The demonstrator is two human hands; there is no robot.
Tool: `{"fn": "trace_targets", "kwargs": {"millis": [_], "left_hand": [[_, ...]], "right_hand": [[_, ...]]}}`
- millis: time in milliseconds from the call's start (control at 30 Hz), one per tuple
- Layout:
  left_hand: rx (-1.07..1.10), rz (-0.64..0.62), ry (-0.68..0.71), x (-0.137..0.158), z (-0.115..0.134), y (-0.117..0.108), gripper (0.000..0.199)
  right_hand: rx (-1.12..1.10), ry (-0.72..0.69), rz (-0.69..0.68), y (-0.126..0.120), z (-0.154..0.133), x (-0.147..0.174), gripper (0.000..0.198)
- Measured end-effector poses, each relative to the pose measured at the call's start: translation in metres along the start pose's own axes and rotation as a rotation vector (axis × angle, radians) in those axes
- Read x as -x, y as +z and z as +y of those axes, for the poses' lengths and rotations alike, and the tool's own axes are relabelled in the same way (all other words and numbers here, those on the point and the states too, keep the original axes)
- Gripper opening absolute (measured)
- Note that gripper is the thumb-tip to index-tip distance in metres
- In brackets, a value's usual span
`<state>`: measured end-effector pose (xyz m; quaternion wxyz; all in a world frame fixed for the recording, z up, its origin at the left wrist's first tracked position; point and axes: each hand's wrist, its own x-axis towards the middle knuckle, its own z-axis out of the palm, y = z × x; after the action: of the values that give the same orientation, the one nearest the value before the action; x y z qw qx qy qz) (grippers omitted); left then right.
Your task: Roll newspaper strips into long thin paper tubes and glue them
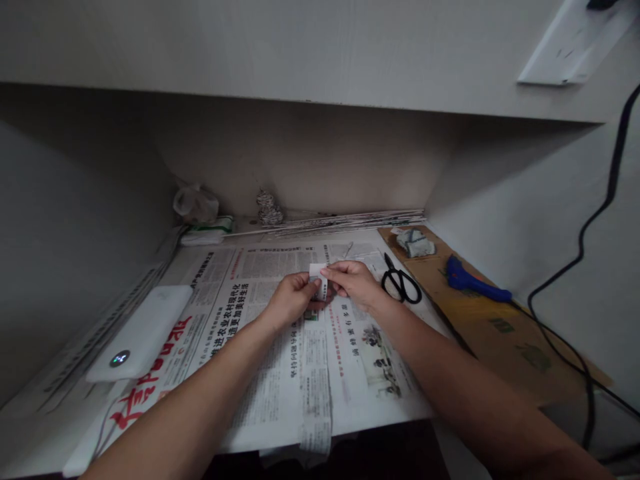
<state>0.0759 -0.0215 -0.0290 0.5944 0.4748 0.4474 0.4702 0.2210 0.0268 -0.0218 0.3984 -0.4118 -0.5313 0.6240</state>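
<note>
Both hands meet over the newspaper sheets (pixel 265 313) that cover the desk. My left hand (pixel 295 293) pinches a newspaper strip (pixel 316 373) near its far end, thumb on top. From the other side my right hand (pixel 350 280) grips the same end between thumb and fingers. The end looks folded, with a pale face turned up. Toward me the strip runs down over the printed sheets and hangs past the desk's front edge. Black-handled scissors (pixel 401 287) lie just right of my right hand.
A white power bank (pixel 143 330) lies at left. On a cardboard piece (pixel 505 340) at right rest a blue glue gun (pixel 475 281) with its cord and a crumpled cloth (pixel 416 243). Thin paper rods (pixel 350 223), a woven paper figure (pixel 269 208) and a plastic bag (pixel 196 203) line the back.
</note>
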Motion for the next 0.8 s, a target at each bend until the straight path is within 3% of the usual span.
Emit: {"fn": "trace_targets", "kwargs": {"millis": [567,800], "left_hand": [[-0.048,-0.038,0.044,0.000,-0.005,0.000,0.036],[-0.126,0.081,0.128,-0.002,-0.010,-0.003,0.046]], "right_hand": [[-0.084,0.015,0.018,0.007,-0.004,0.006,0.037],[-0.100,-0.068,0.037,0.016,-0.001,0.011,0.033]]}}
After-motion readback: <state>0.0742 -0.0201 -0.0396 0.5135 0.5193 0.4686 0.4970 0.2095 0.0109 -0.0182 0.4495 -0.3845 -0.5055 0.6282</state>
